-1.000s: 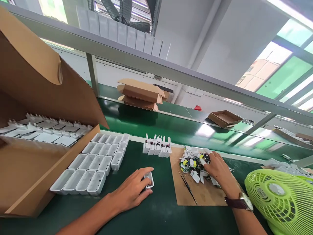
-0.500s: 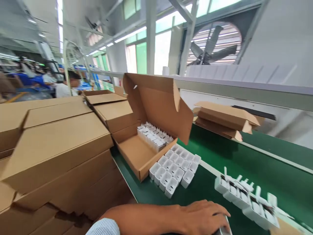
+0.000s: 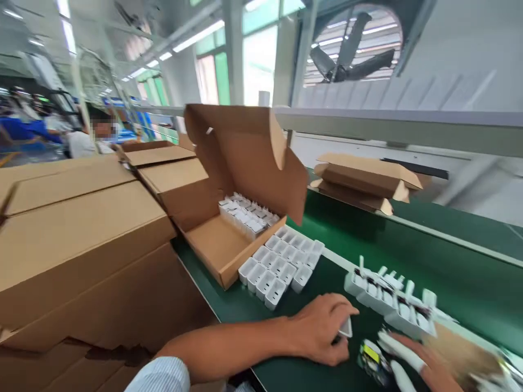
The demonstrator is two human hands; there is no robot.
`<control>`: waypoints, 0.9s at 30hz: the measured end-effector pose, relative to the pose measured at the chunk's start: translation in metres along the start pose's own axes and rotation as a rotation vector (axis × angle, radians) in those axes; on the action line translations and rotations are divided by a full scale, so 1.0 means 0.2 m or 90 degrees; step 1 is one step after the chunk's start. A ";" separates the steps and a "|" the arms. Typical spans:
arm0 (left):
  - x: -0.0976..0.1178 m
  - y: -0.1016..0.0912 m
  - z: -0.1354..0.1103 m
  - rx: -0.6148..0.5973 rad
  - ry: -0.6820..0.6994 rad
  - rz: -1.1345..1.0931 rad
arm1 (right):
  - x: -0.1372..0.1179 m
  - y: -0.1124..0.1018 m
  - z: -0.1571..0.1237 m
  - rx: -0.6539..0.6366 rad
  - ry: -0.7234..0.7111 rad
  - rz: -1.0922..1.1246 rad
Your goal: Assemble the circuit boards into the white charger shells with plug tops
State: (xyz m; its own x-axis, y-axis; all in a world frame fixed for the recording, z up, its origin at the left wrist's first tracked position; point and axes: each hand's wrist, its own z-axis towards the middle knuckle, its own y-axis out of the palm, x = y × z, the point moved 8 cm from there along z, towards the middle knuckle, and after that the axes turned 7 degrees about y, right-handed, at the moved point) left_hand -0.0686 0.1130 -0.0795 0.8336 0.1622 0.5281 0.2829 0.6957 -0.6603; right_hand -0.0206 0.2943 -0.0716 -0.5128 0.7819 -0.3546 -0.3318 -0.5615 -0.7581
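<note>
My left hand (image 3: 316, 331) reaches across the bench with fingers wrapped round a small white plastic case (image 3: 346, 328), mostly hidden by the hand. At the lower right, my right hand (image 3: 435, 363), blurred, has white coverings on its fingers. It pinches a small circuit board (image 3: 370, 362) with a yellow part on it. Several empty white cases (image 3: 274, 294) stand in rows to the left, beside the open cardboard box (image 3: 223, 275). Beyond the hands runs a row of white cases with parts sticking out (image 3: 394, 305).
Inside the open box is a block of white pieces (image 3: 245, 218). Stacked cardboard boxes (image 3: 85, 218) crowd the left side. Folded cardboard (image 3: 363, 179) lies across the green bench (image 3: 327, 277), below a shelf rail (image 3: 388, 122). A person (image 3: 87, 136) sits at the far left.
My left hand has moved slightly left and up in view, the white case in its fingers. My right hand has come into view with the circuit board. The whole view has shifted.
</note>
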 end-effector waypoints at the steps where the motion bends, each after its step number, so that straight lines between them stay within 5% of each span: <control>1: 0.01 0.00 0.00 0.017 0.010 -0.012 | -0.04 0.01 -0.02 -0.015 -0.006 -0.010; 5: -0.01 -0.02 0.01 0.046 -0.005 -0.037 | -0.13 0.05 0.01 -0.132 0.025 -0.039; 15: -0.04 -0.01 0.03 0.008 -0.069 -0.007 | -0.09 -0.02 -0.07 -0.243 0.211 0.007; 27: -0.08 0.02 0.03 -0.019 -0.098 -0.005 | -0.09 -0.03 -0.10 -0.235 0.224 0.009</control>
State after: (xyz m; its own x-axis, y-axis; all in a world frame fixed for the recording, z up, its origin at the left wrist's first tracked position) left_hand -0.0831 0.1174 -0.0865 0.7491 0.2643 0.6074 0.3045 0.6769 -0.6701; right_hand 0.0061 0.2891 -0.0711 -0.1961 0.8544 -0.4812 0.0080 -0.4893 -0.8721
